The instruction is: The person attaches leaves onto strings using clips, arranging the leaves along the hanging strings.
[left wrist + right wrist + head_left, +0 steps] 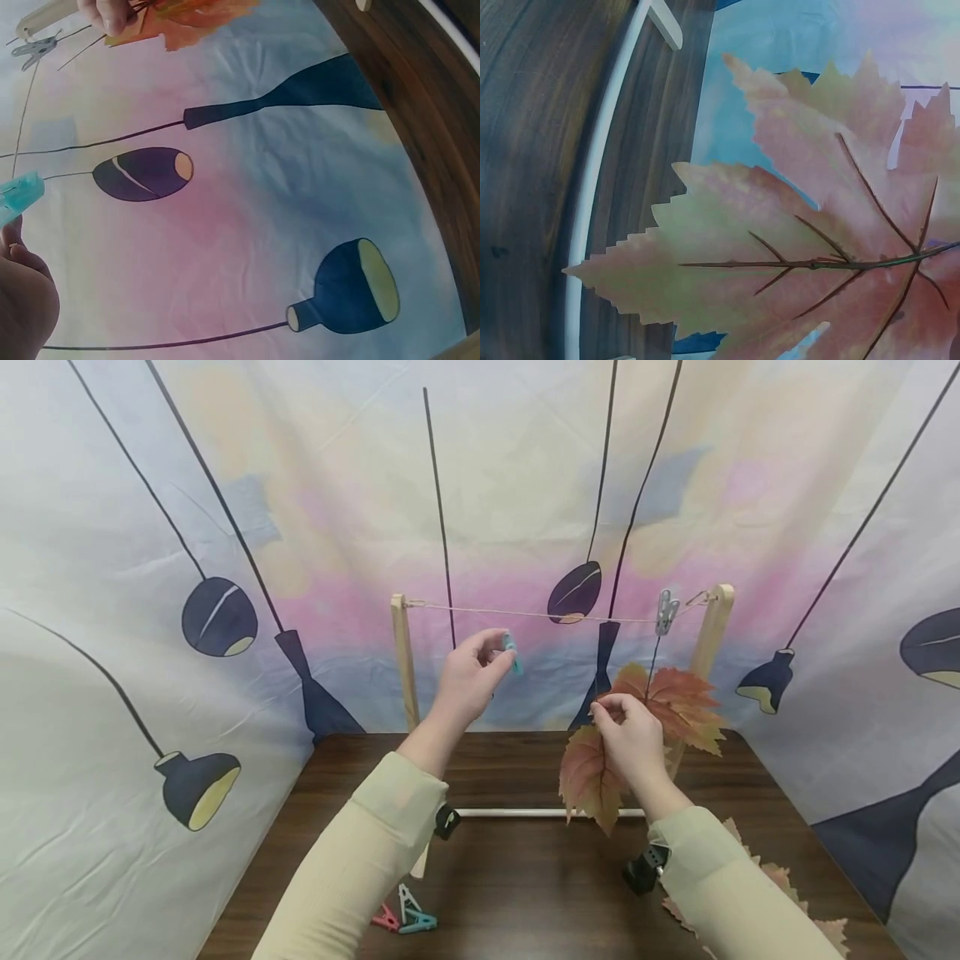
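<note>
My left hand (471,675) pinches a teal clothespin (513,653) just below the string (487,609). In the left wrist view that clothespin (21,196) shows at the left edge, above part of the hand (28,300). My right hand (633,735) pinches the thin stem of an orange-red maple leaf (588,772), which hangs down below the fingers. The leaf's veined side (780,232) fills much of the right wrist view, where the hand is out of sight. Behind the right hand, another maple leaf (686,706) hangs by its stem from a grey clothespin (664,612) on the string.
The string runs between two wooden posts (402,652), with a white rod (517,812) joining them low down. Pink, white and teal clothespins (417,923) lie on the brown table (525,885) at front left. More leaves (780,881) lie at right, partly behind the right sleeve.
</note>
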Demonstrator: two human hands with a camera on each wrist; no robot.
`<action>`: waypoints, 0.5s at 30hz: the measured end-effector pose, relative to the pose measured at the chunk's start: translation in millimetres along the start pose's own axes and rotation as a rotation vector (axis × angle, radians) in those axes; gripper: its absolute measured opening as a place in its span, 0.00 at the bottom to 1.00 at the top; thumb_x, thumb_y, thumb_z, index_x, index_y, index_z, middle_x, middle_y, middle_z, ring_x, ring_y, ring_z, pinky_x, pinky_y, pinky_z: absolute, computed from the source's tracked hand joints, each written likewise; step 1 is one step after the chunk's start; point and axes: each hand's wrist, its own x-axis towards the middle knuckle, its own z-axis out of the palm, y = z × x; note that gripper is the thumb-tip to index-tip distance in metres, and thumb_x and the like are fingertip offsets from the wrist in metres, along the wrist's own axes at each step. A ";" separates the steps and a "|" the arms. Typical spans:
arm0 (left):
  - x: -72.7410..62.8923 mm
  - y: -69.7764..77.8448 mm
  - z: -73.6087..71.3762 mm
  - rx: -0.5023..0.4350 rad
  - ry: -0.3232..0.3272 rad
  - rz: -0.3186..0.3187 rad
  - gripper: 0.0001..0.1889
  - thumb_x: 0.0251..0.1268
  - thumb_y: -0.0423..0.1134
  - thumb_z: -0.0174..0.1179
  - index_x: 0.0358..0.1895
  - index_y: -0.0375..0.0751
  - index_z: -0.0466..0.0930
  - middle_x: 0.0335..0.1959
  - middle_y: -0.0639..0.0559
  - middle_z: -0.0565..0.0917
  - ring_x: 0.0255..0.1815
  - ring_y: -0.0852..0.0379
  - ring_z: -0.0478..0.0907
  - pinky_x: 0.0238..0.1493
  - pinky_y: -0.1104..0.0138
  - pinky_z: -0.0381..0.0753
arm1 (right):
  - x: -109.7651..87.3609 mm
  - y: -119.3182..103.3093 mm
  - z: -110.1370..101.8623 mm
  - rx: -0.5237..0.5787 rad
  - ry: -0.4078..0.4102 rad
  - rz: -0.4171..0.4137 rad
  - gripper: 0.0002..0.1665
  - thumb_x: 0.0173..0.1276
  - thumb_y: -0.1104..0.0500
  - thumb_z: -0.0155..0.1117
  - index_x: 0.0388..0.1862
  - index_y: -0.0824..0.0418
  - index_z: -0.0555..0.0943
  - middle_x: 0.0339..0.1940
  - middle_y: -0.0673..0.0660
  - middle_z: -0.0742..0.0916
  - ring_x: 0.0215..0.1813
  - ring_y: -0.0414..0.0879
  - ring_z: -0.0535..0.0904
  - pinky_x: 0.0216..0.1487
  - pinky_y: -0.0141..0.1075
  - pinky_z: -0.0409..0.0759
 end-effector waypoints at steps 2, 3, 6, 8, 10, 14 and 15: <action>2.3 3.0 0.9 0.000 0.008 0.015 0.18 0.65 0.42 0.58 0.56 0.42 0.77 0.33 0.51 0.79 0.31 0.57 0.74 0.25 0.67 0.72 | 0.8 -0.6 -0.1 0.002 -0.001 0.010 0.13 0.68 0.50 0.59 0.40 0.59 0.80 0.31 0.54 0.83 0.32 0.46 0.77 0.34 0.39 0.72; 3.4 4.0 1.4 -0.004 0.012 0.023 0.17 0.65 0.42 0.59 0.55 0.41 0.77 0.33 0.51 0.79 0.32 0.57 0.74 0.25 0.67 0.72 | 0.9 -1.0 -0.2 -0.001 -0.001 0.012 0.13 0.68 0.50 0.59 0.40 0.59 0.80 0.31 0.54 0.83 0.32 0.46 0.77 0.34 0.39 0.72; 6.5 6.5 2.8 -0.010 0.025 0.033 0.17 0.64 0.41 0.59 0.54 0.40 0.78 0.33 0.51 0.79 0.34 0.57 0.75 0.29 0.68 0.72 | 2.7 -2.0 0.3 -0.002 0.003 0.010 0.12 0.67 0.52 0.60 0.39 0.60 0.80 0.31 0.54 0.83 0.32 0.47 0.76 0.34 0.39 0.72; 9.4 9.1 4.0 0.000 0.032 0.032 0.17 0.64 0.41 0.59 0.54 0.42 0.78 0.34 0.52 0.79 0.35 0.58 0.75 0.31 0.68 0.72 | 4.6 -3.6 0.4 -0.001 0.002 0.002 0.12 0.67 0.52 0.60 0.39 0.60 0.80 0.31 0.55 0.83 0.33 0.47 0.77 0.35 0.40 0.72; 13.4 13.7 5.8 0.000 0.044 0.037 0.17 0.64 0.42 0.59 0.54 0.43 0.78 0.33 0.52 0.79 0.35 0.59 0.74 0.32 0.68 0.72 | 7.6 -5.5 0.5 0.012 0.004 -0.004 0.12 0.67 0.52 0.60 0.39 0.61 0.80 0.31 0.56 0.83 0.34 0.48 0.77 0.36 0.40 0.72; 23.5 28.0 13.1 -0.005 0.059 0.070 0.16 0.63 0.41 0.60 0.53 0.43 0.78 0.33 0.52 0.80 0.33 0.59 0.75 0.32 0.68 0.72 | 12.3 -9.6 -1.5 0.028 0.023 -0.005 0.13 0.68 0.52 0.59 0.40 0.61 0.80 0.31 0.57 0.82 0.34 0.49 0.76 0.36 0.41 0.72; 26.2 31.7 15.6 -0.012 0.059 0.081 0.16 0.62 0.40 0.60 0.53 0.42 0.78 0.33 0.51 0.81 0.33 0.59 0.75 0.32 0.69 0.73 | 12.7 -10.2 -2.3 0.029 0.028 0.003 0.13 0.68 0.53 0.59 0.40 0.62 0.80 0.31 0.57 0.82 0.34 0.49 0.76 0.36 0.41 0.72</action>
